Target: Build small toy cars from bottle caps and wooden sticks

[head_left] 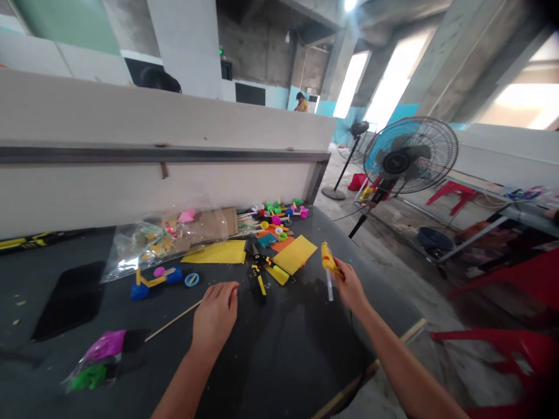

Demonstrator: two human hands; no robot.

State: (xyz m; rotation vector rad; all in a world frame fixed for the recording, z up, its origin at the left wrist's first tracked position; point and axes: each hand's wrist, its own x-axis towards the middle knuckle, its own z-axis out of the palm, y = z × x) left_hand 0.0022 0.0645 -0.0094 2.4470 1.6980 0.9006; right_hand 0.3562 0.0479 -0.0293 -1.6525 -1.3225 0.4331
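Note:
My left hand [213,320] is closed over the dark tabletop, fingers curled together. A thin wooden stick [172,321] slants out from it to the lower left; the fingers hide its other end. My right hand [350,285] grips a yellow hot glue gun [327,258] by the handle, nozzle pointing away from me. A clear glue stick [329,290] juts from the gun's rear. Beyond my left hand are a blue round cap [191,280] and a small assembly of blue wheels and yellow sticks [152,280] with a pink knob. Black-and-yellow pliers [258,270] lie between my hands.
Yellow sheets [297,254], a clear plastic bag [131,247] of parts and several small colourful pieces [279,218] line the back. A phone-like black slab [70,299] and a bag of pink and green material [98,358] lie left. A fan [410,154] stands beyond the right edge.

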